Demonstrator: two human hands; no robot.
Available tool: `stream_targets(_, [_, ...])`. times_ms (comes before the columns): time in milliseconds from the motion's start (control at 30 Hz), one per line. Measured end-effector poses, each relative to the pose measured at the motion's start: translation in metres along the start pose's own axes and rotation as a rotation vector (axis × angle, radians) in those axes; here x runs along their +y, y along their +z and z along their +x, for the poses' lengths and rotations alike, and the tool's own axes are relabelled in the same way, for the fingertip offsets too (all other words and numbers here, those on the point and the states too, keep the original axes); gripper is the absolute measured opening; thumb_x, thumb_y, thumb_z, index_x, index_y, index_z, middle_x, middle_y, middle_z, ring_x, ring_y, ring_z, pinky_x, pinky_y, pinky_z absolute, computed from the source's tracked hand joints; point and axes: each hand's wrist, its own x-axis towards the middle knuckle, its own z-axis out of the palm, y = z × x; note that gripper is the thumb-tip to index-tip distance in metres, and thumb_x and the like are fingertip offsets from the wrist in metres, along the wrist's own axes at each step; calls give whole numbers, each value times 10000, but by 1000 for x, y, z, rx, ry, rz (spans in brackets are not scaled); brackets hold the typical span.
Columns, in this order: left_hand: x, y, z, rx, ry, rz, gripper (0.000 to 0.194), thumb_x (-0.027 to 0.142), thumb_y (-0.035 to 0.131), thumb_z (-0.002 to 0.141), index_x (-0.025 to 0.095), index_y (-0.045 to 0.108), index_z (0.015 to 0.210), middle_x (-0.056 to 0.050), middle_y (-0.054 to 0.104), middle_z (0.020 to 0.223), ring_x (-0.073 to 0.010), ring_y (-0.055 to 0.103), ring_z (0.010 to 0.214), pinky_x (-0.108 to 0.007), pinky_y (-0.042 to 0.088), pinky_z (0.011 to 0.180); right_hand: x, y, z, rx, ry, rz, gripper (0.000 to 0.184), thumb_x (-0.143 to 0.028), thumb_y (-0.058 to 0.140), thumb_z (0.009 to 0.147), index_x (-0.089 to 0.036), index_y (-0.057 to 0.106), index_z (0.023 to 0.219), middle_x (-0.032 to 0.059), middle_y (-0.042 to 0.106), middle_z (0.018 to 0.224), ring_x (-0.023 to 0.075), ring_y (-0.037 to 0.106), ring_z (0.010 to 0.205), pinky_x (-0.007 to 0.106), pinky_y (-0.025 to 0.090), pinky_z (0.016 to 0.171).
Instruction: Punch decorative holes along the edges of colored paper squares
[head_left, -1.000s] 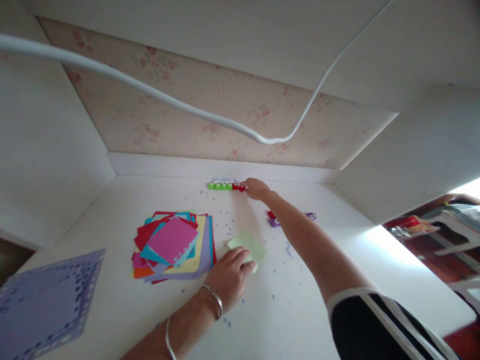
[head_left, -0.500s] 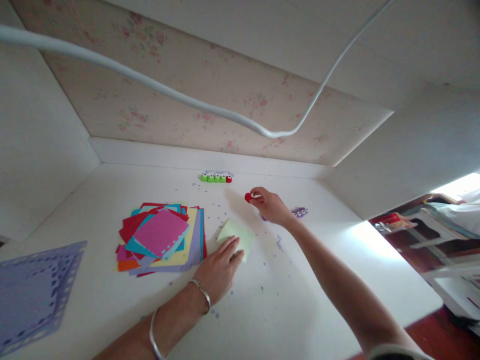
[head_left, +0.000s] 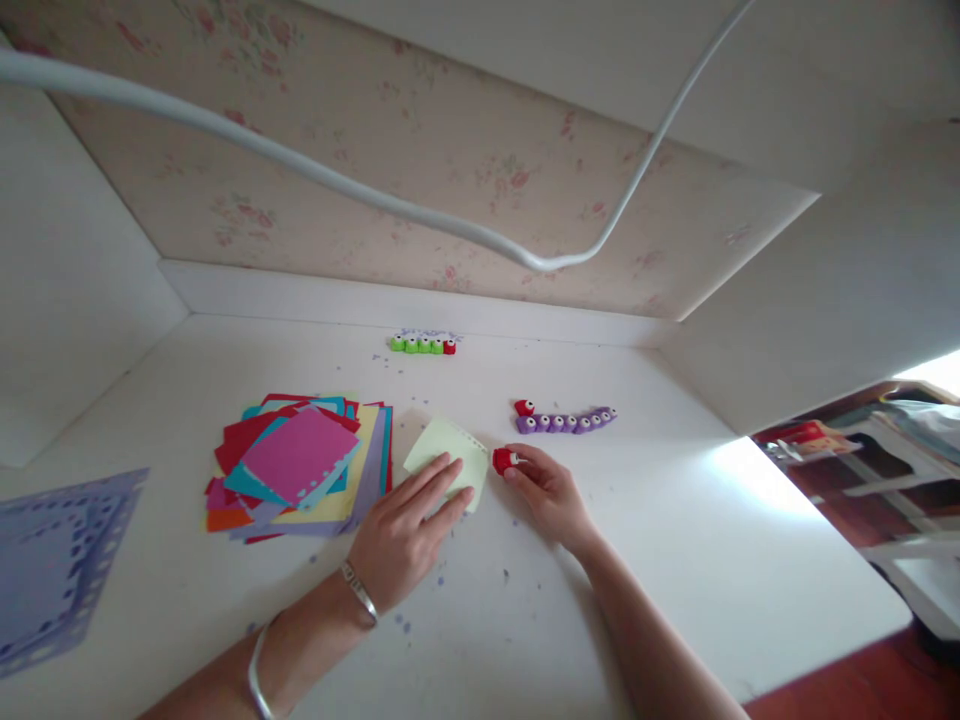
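A pale green square of paper [head_left: 442, 442] lies on the white table, with small holes along its upper right edge. My left hand [head_left: 409, 525] rests flat on its lower part, fingers stretched out. Between the thumb and fingers of my right hand [head_left: 551, 490] is a small red craft punch [head_left: 504, 461], just right of the paper's right corner. Behind it, a row of purple craft punches [head_left: 559, 424] stands on the table, with another red craft punch [head_left: 524, 408] by the row's left end.
A stack of coloured paper [head_left: 300, 455] lies left of my left hand. Purple sheets with punched edges [head_left: 45, 570] are at the far left. Green craft punches [head_left: 418, 345] and one red one line the back. Purple paper bits [head_left: 441, 580] dot the table. A white cable [head_left: 360, 193] hangs across the view.
My right hand has come down and nearer with the red craft punch, to the paper's right side. The purple row and another red punch are now uncovered. My left hand stays on the paper.
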Motion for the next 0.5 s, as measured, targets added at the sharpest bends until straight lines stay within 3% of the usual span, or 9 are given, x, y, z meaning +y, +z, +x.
stream_targets(500, [-2,-1,3,29,44,8,404,19,455,868,185,609,1203,-91,537,1347,-259,431,1298,-424,484,1004,2,0,0,-17,-28,-116,291,-342,622,842,-223,621,1107,60,715,936,192,668,838,367,548,770])
